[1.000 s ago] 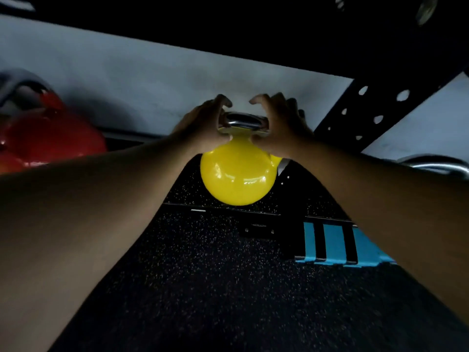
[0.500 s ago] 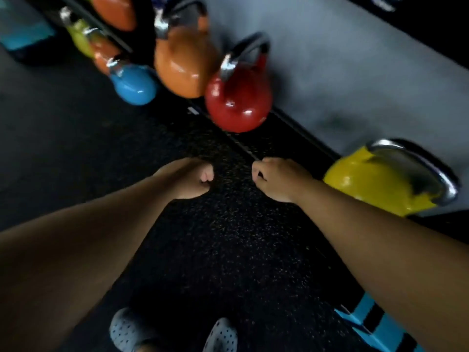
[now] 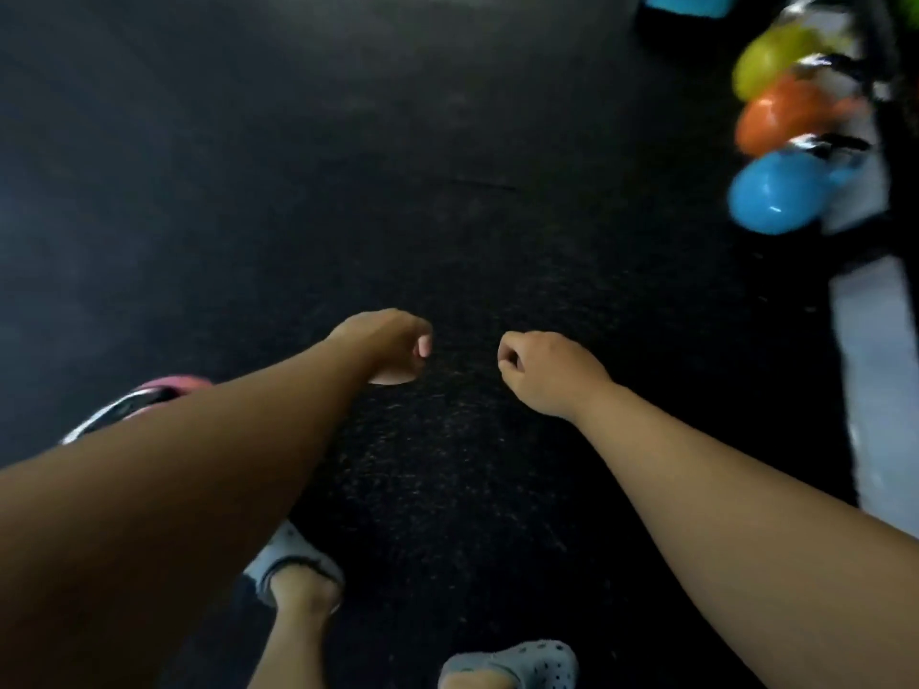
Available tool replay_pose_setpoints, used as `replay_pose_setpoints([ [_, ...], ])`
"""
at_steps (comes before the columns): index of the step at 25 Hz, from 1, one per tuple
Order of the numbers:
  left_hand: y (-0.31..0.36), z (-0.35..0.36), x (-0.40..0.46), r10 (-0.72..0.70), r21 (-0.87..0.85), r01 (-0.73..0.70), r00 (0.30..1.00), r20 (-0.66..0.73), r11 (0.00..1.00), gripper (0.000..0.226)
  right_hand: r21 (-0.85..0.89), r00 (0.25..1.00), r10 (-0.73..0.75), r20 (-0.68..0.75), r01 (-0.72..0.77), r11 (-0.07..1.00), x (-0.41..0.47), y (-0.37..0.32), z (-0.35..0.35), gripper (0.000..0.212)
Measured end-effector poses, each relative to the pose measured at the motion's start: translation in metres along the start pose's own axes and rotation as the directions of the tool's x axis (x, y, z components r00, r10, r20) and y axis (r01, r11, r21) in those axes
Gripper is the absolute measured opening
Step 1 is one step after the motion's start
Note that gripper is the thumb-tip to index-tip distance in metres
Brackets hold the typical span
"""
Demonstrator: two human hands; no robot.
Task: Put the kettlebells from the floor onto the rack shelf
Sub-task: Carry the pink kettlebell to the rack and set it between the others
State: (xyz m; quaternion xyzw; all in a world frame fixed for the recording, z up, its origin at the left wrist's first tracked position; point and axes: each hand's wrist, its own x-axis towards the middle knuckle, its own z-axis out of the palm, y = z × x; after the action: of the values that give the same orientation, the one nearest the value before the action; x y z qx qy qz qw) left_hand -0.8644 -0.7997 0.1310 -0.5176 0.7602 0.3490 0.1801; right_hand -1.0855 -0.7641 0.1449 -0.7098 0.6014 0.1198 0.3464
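Observation:
A pink kettlebell [image 3: 171, 385] with a shiny metal handle [image 3: 117, 412] sits on the dark floor at the lower left, mostly hidden behind my left forearm. My left hand [image 3: 388, 343] hangs over the floor with fingers curled and nothing in it. My right hand [image 3: 542, 370] is a loose fist, also holding nothing. At the far right, a blue kettlebell [image 3: 773, 196], an orange kettlebell [image 3: 781, 116] and a yellow-green kettlebell [image 3: 773, 57] stand in a row at the rack [image 3: 890, 106]. The picture is blurred.
Black speckled rubber floor [image 3: 348, 166] fills most of the view. My two feet in grey perforated clogs [image 3: 517, 663] are at the bottom. A light wall strip [image 3: 875, 370] runs down the right edge, and a blue object [image 3: 686, 2] lies at the top right.
Both hands let go of the yellow kettlebell on the shelf and drew back closed. My view has swung left away from the rack; the pink kettlebell on the floor has come into sight.

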Motion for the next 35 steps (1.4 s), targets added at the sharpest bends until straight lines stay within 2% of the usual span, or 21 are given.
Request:
replay_pose_setpoints([
  [3, -0.131, 0.001, -0.049, -0.159, -0.152, 0.148, 0.985, -0.065, 0.977, 0.022, -0.067, 0.985, -0.146, 0.087, 0.152, 0.986, 0.073, -0.127, 0.024, 0.014],
  [7, -0.296, 0.031, -0.13, -0.384, -0.323, 0.332, 0.916, -0.113, 0.886, 0.025, -0.134, 0.942, -0.266, 0.203, 0.296, 0.946, 0.149, -0.295, 0.071, 0.012],
  [10, -0.381, 0.068, -0.181, -0.537, -0.408, 0.457, 0.837, -0.105, 0.791, 0.026, -0.193, 0.908, -0.346, 0.235, 0.393, 0.899, 0.184, -0.381, 0.118, 0.012],
  [13, -0.436, 0.116, -0.214, -0.638, -0.47, 0.525, 0.761, -0.114, 0.709, 0.027, -0.234, 0.858, -0.423, 0.291, 0.492, 0.838, 0.212, -0.435, 0.174, 0.013],
  [15, -0.456, 0.151, -0.216, -0.683, -0.492, 0.55, 0.719, -0.133, 0.675, 0.033, -0.266, 0.82, -0.468, 0.33, 0.557, 0.787, 0.232, -0.451, 0.214, 0.016],
  [19, -0.472, 0.203, -0.197, -0.713, -0.508, 0.567, 0.686, -0.144, 0.648, 0.051, -0.385, 0.783, -0.505, 0.364, 0.62, 0.684, 0.271, -0.454, 0.275, 0.043],
  [20, -0.476, 0.213, -0.19, -0.72, -0.521, 0.563, 0.677, -0.154, 0.641, 0.051, -0.407, 0.783, -0.506, 0.361, 0.62, 0.67, 0.28, -0.452, 0.286, 0.041],
  [22, -0.485, 0.225, -0.17, -0.713, -0.582, 0.507, 0.674, -0.193, 0.636, 0.038, -0.396, 0.775, -0.525, 0.352, 0.631, 0.667, 0.298, -0.444, 0.301, 0.023],
  [23, -0.489, 0.228, -0.161, -0.702, -0.617, 0.465, 0.68, -0.21, 0.635, 0.026, -0.351, 0.767, -0.539, 0.348, 0.639, 0.684, 0.306, -0.44, 0.306, 0.016],
  [25, -0.496, 0.228, -0.149, -0.678, -0.66, 0.415, 0.707, -0.199, 0.626, 0.01, -0.262, 0.754, -0.563, 0.337, 0.65, 0.713, 0.313, -0.436, 0.311, 0.016],
  [27, -0.501, 0.226, -0.14, -0.643, -0.657, 0.389, 0.742, -0.193, 0.646, 0.015, -0.212, 0.732, -0.58, 0.357, 0.668, 0.713, 0.317, -0.435, 0.31, 0.014],
  [30, -0.498, 0.215, -0.135, -0.564, -0.587, 0.378, 0.809, -0.167, 0.716, 0.011, -0.206, 0.708, -0.583, 0.399, 0.689, 0.695, 0.312, -0.432, 0.3, 0.018],
  [33, -0.487, 0.189, -0.131, -0.511, -0.581, 0.321, 0.837, -0.195, 0.748, 0.009, -0.149, 0.745, -0.569, 0.348, 0.643, 0.751, 0.302, -0.422, 0.275, 0.026],
  [35, -0.474, 0.158, -0.123, -0.452, -0.554, 0.273, 0.866, -0.216, 0.787, 0.008, -0.114, 0.799, -0.533, 0.278, 0.578, 0.808, 0.291, -0.408, 0.245, 0.025],
])
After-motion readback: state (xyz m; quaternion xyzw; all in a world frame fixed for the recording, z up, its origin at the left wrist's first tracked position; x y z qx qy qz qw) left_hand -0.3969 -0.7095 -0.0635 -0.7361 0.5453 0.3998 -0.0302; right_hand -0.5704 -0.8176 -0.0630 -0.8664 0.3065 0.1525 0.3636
